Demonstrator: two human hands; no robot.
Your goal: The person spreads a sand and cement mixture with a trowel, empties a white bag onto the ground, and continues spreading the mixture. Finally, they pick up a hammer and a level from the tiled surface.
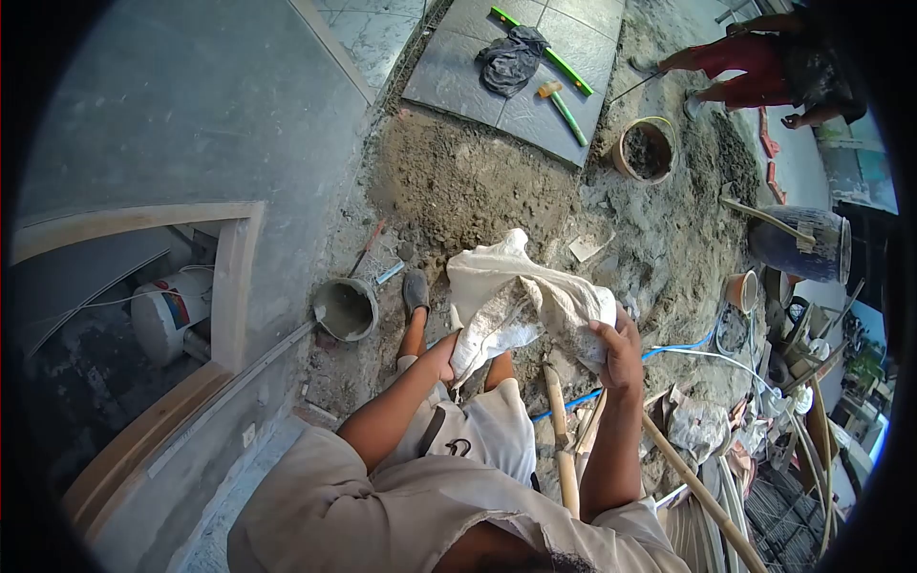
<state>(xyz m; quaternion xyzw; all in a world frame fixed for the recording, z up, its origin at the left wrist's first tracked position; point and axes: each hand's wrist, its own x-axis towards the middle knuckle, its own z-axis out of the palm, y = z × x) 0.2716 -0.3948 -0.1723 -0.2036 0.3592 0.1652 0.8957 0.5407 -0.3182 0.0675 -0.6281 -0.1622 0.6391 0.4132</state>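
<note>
A white sack (501,272), crumpled and stained with grey dirt, is stretched between my two hands above the dirt floor. My left hand (442,358) is closed on its lower left edge. At the right end, my right hand (621,353) grips a bunched part, with the thumb on top. The sack covers part of my legs and the ground under it. A bucket (371,329) with grey contents stands left of my shoe, beside a short blue-white piece (390,273).
Ahead lie dark floor tiles (444,72) with a black plastic bag (513,62), a green level (570,74) and a mallet (565,115). A soil-filled bucket (623,164) and a person in red shorts (745,62) are at upper right. Bamboo poles (562,430) and a blue hose (678,348) lie right.
</note>
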